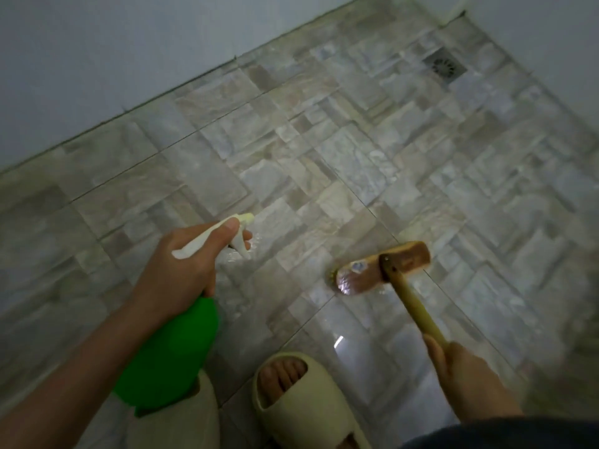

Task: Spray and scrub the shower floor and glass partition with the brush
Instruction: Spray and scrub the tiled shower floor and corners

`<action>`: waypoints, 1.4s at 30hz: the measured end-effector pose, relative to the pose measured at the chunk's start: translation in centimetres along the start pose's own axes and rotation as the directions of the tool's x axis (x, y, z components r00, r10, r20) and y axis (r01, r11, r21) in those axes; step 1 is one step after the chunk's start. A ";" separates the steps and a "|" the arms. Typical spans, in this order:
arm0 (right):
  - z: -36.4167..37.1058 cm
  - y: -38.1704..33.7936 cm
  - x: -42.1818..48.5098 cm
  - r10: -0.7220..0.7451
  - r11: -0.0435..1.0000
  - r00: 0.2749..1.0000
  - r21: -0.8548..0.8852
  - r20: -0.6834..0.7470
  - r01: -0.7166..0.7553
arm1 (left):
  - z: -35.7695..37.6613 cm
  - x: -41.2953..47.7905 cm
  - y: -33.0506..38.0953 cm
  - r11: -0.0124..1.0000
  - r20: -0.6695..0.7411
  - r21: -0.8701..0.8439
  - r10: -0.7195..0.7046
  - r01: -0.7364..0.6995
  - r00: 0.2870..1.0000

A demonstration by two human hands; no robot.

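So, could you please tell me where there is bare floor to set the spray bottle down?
Bare tiles run between the wall and the brush head, and from there up to the drain. It is crowded around the slippers, spray bottle and brush handle.

I see a square metal drain near the far corner where two pale walls meet, a cream open-toed slipper with toes showing at the bottom edge, a second slipper just left of it, partly hidden, and dark fabric at lower right
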State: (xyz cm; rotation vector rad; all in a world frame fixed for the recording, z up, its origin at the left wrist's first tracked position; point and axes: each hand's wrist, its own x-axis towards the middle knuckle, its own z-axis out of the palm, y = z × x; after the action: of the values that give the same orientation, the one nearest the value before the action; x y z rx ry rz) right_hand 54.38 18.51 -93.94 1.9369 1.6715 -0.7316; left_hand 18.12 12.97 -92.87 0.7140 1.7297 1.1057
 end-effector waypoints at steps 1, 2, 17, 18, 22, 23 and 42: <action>-0.6 -0.3 1.1 0.001 0.999 1.000 0.034 -0.009 -0.001 | 0.5 0.4 0.1 1.000 0.034 0.007 0.001 -0.001 0.999; -1.2 -1.1 2.8 -0.022 0.998 0.997 0.059 -0.072 0.026 | 1.0 0.7 0.3 1.000 0.065 0.015 0.005 -0.006 0.998; 2.7 2.8 -1.5 0.222 0.942 0.974 0.268 -0.055 -0.200 | 6.6 4.4 2.9 0.976 0.373 0.190 0.031 -0.109 0.927; 1.4 2.0 0.2 0.204 0.947 0.971 0.276 -0.122 -0.165 | 7.2 4.3 3.0 0.975 0.396 0.191 0.031 -0.115 0.918; 2.1 3.2 -0.3 0.242 0.913 0.968 0.353 -0.070 -0.203 | 9.0 4.5 3.4 0.970 0.476 0.193 0.041 -0.150 0.878; 3.7 4.4 -2.4 0.274 0.878 0.962 0.404 0.012 -0.255 | 9.4 4.4 3.5 0.967 0.496 0.198 0.042 -0.160 0.867; 8.3 9.9 -10.2 0.745 0.412 0.632 0.599 0.212 -0.687 | 16.1 4.0 4.3 0.944 0.690 0.236 0.003 -0.229 0.724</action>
State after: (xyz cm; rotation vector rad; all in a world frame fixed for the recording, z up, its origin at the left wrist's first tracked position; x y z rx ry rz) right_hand 62.26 4.06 -93.19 2.8765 0.4005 -0.9010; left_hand 31.23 23.93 -93.15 1.2641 1.2127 0.5225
